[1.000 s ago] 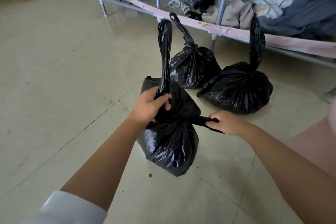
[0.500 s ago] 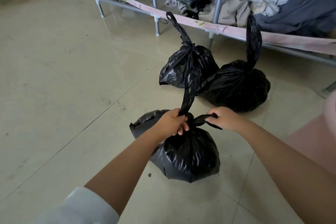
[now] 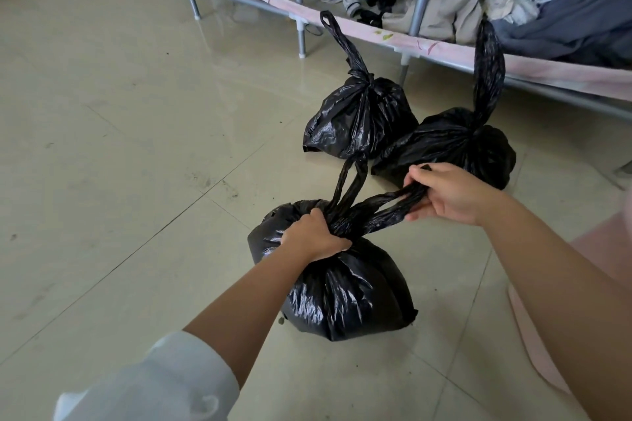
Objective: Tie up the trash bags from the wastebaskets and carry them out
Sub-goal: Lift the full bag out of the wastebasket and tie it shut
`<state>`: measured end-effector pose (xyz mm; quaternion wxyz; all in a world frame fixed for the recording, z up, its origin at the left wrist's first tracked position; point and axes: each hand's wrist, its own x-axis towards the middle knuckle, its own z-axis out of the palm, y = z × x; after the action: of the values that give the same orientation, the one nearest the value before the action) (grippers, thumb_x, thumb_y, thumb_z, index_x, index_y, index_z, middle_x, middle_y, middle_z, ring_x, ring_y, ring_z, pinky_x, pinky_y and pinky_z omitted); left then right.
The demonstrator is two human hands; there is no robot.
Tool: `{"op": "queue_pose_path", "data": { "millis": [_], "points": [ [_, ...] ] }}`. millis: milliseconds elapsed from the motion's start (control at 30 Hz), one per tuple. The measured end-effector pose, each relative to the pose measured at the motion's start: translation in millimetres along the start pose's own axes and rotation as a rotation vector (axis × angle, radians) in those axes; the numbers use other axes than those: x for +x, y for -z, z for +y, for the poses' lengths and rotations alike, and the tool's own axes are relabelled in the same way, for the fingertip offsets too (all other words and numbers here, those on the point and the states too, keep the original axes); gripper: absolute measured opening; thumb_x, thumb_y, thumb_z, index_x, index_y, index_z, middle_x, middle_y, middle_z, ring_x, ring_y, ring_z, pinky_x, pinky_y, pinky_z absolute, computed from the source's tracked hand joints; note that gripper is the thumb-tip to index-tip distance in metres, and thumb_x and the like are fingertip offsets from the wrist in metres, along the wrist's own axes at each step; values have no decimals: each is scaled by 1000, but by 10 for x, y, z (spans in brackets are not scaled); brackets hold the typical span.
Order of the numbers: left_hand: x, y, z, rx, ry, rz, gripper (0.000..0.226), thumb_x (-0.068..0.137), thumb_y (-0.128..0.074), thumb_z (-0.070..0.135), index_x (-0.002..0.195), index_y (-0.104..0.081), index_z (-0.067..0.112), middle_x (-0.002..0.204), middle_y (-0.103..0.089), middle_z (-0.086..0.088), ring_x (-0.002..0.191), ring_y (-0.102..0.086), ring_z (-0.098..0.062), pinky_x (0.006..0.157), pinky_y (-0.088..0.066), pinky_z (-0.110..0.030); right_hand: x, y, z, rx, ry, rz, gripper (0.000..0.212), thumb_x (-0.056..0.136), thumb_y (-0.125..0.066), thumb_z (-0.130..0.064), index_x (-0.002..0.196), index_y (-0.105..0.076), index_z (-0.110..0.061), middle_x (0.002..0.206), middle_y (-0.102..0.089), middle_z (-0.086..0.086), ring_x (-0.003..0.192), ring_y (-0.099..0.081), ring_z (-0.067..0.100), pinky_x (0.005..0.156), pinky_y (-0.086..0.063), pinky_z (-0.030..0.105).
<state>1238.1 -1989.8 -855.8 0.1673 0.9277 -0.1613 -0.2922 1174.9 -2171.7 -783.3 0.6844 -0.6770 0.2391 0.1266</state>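
Note:
A full black trash bag [image 3: 345,294] rests on the tiled floor right in front of me. My left hand [image 3: 311,237] is clamped on its gathered neck at the knot. My right hand [image 3: 448,193] grips one twisted handle strip of the same bag and holds it stretched out to the right. The bag's other handle loop sticks up free between my hands. Behind it stand two tied black bags, the left tied bag [image 3: 359,120] and the right tied bag [image 3: 455,143], touching each other, each with a handle pointing upward.
A metal-framed rack [image 3: 301,14] with a pink fabric edge runs across the back, holding clothes, socks and shoes. Its thin legs stand on the floor just behind the tied bags. A pink object [image 3: 533,345] lies at the right edge.
The bag has dropped from lifted to resting on the floor. My left hand slid down the tall handle strip to the knot, and my right hand pulled its strip farther out to the right.

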Motion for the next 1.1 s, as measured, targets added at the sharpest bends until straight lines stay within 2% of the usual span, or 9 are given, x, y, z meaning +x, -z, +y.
{"op": "queue_pose_path", "data": {
  "millis": [200, 333, 433, 500, 567, 733, 867, 933, 1100],
  "points": [
    [-12, -96, 67, 288, -38, 100, 80, 73, -48, 74, 123, -48, 11, 121, -56, -9, 115, -55, -28, 87, -46, -36, -2, -127, -9, 245, 44, -146, 37, 100, -30, -18, 68, -45, -9, 52, -65, 3, 48, -67, 14, 44, -56, 22],
    [-34, -140, 62, 289, -76, 124, 60, 92, -30, 58, 101, -65, 11, 80, -60, -5, 95, -64, -27, 65, -41, -29, 85, -89, 93, 495, 109, -56, 35, 100, -30, -19, 74, -50, -8, 57, -70, 5, 55, -71, 15, 50, -59, 23],
    [-24, -120, 2, 160, -64, 84, 52, 96, -31, 46, 99, -65, 7, 88, -63, -10, 99, -63, -30, 69, -40, -29, 145, 13, 233, 673, 139, 93, 25, 98, -34, -13, 93, -55, -1, 80, -72, 11, 83, -71, 22, 72, -59, 31],
    [-9, -80, -51, 27, -45, 55, 48, 94, -37, 43, 100, -64, 4, 97, -65, -13, 102, -62, -31, 75, -43, -31, 172, 42, 337, 399, 105, 193, 28, 93, -38, 2, 119, -49, 2, 116, -60, 17, 118, -55, 29, 94, -48, 36],
    [17, -32, -78, -103, -30, 17, 41, 91, -45, 38, 102, -64, 3, 102, -66, -14, 104, -60, -30, 82, -44, -31, 194, 28, 442, -322, 115, 209, 53, 87, -45, 9, 138, -36, -6, 146, -37, 11, 139, -30, 24, 107, -31, 33],
    [-32, 35, 4, -215, -91, -102, 35, 91, -53, 30, 108, -62, 1, 110, -65, -20, 111, -58, -32, 87, -43, -32, 311, -283, 489, -1392, 163, 9, 74, 86, -58, -12, 146, -18, -28, 158, -7, -4, 147, 6, 23, 117, -4, 50],
    [-69, 115, 16, -290, -120, -67, 32, 94, -47, 37, 91, -59, 8, 83, -59, -13, 82, -57, -26, 74, -41, -27, 324, -409, 394, -1294, 85, -30, 21, 90, -41, -8, 107, -54, -11, 101, -60, 14, 103, -54, 29, 85, -40, 37],
    [-28, 175, -14, -398, -76, -32, 35, 94, -47, 39, 73, -49, 10, 58, -53, -5, 60, -49, -22, 58, -39, -20, 286, -405, 314, -1185, 101, -2, 13, 89, -39, -8, 87, -52, -6, 76, -50, 10, 76, -50, 27, 60, -32, 31],
    [48, 242, -97, -668, -71, -145, 38, 98, -42, 29, 65, -44, 9, 27, -45, 4, 24, -34, -3, 32, -27, -13, 182, -334, 83, -934, 137, -21, 28, 87, -51, -18, 61, -55, -7, 51, -36, 1, 49, -40, 15, 48, -30, 24]
  ]
}}
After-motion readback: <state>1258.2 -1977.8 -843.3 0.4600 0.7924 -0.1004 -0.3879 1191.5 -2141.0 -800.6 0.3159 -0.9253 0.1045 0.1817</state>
